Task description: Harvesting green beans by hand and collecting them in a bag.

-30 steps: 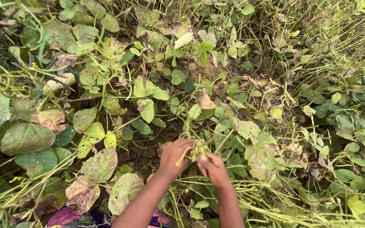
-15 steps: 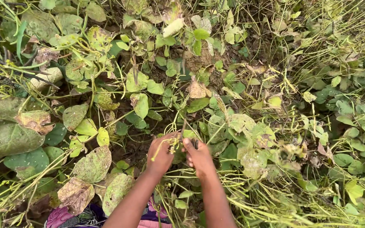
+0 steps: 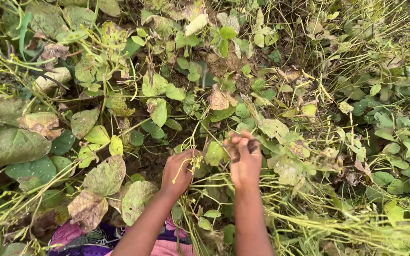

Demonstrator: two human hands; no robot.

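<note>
The left hand (image 3: 180, 169) pinches a thin yellow-green plant stem (image 3: 189, 166) running upward, while the right hand (image 3: 243, 160), just beside it, clamps dark dried pods (image 3: 243, 146).

Two bare hands were in view, the left hand (image 3: 179, 170) and the right hand (image 3: 244, 159), each on its own forearm, so two forearms rose from the bottom edge; one thin yellowish stem (image 3: 184, 167) ran through the left hand's fingers; one small dark clump (image 3: 243, 147) sat in the right hand's fingertips; one patch of pink and purple cloth (image 3: 79, 235) showed at the lower edge; one pale rounded stone-like lump (image 3: 53, 78) lay at upper left; the green and browned leaves (image 3: 17, 146) were too many and too overlapped to count.
</note>
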